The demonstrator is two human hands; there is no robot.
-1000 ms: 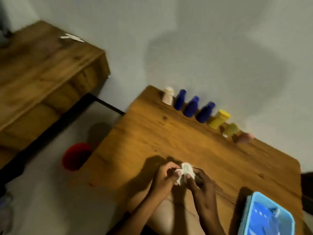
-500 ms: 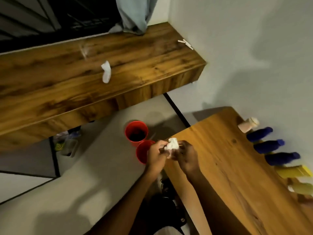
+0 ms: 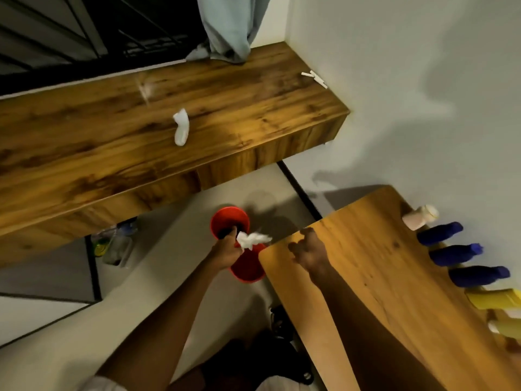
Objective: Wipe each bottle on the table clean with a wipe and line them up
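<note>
Dim warm light, hard shadows (edges bowed), perhaps slightly blurred.

I've got the wooden table (image 3: 366, 277) with bottles (image 3: 454, 253) lined along its wall edge, two red cups (image 3: 229, 221) on the floor (image 3: 169, 249).

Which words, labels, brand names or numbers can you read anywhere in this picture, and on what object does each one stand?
None can be read.
The bottles lined up along the wall, such as the cream bottle, a blue bottle and the yellow bottle, show no legible label.
The wipe pinched in the left hand is plain white.
The red cups on the floor show no print.
</note>
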